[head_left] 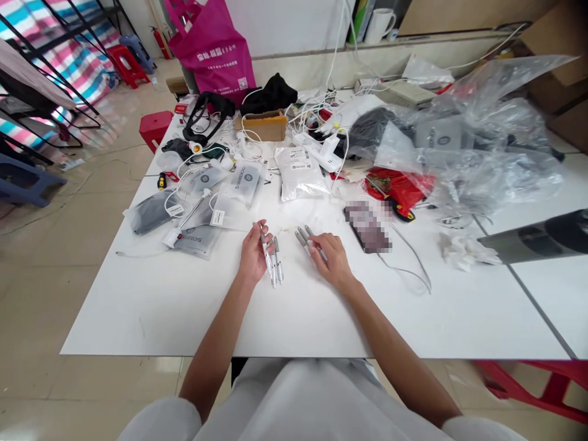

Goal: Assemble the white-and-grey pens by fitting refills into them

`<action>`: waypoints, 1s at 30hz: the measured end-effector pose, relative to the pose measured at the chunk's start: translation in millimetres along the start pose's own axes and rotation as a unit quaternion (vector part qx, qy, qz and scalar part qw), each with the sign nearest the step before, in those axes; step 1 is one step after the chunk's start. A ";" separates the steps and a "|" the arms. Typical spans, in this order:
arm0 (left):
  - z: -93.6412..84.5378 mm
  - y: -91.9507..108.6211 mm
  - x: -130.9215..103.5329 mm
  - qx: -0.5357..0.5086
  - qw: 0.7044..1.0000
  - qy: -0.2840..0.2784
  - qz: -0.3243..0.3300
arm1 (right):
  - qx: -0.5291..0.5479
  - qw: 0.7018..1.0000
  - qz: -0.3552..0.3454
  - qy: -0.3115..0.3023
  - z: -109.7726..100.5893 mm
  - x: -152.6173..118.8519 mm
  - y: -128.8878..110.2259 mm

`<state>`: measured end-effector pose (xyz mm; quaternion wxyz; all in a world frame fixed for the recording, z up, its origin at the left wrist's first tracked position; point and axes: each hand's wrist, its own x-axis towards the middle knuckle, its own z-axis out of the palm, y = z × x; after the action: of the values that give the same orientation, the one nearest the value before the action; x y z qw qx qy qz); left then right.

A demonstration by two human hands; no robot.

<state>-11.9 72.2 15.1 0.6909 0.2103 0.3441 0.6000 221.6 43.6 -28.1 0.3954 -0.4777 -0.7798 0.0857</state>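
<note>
Near the middle of the white table [298, 318], my left hand [253, 252] is closed round a silver and white pen [267, 252], which points toward the table's front edge. Just right of it, more such pens [277, 260] lie side by side on the table. My right hand [331, 258] rests over several grey pens [303, 235], its fingers closed on them; their lower parts are hidden under the hand. A gap of bare table separates the two groups of pens.
A phone [367, 226] with a cable lies right of my right hand. Behind are a white parcel [301, 173], a cardboard box [261, 126], cables and clear plastic bags [496, 159]. Grey pouches [197, 239] lie at left, a dark bottle [542, 236] at right.
</note>
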 end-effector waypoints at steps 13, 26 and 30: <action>12.6 2.0 -21.3 -0.051 0.984 -0.148 -0.084 | -0.247 0.874 0.387 -0.155 -44.5 -16.8 -14.2; 9.6 4.3 -21.3 -0.024 0.976 -0.170 -0.136 | -0.250 0.833 0.463 -0.172 -53.1 -22.6 -16.5; 8.2 2.9 -20.8 -0.008 0.978 -0.158 -0.137 | -0.220 0.865 0.424 -0.152 -46.0 -28.6 -19.3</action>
<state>-8.8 53.5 27.3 0.8136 0.2475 0.2513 0.4622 247.2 -1.0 -2.6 0.0818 -0.8180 -0.5511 0.1430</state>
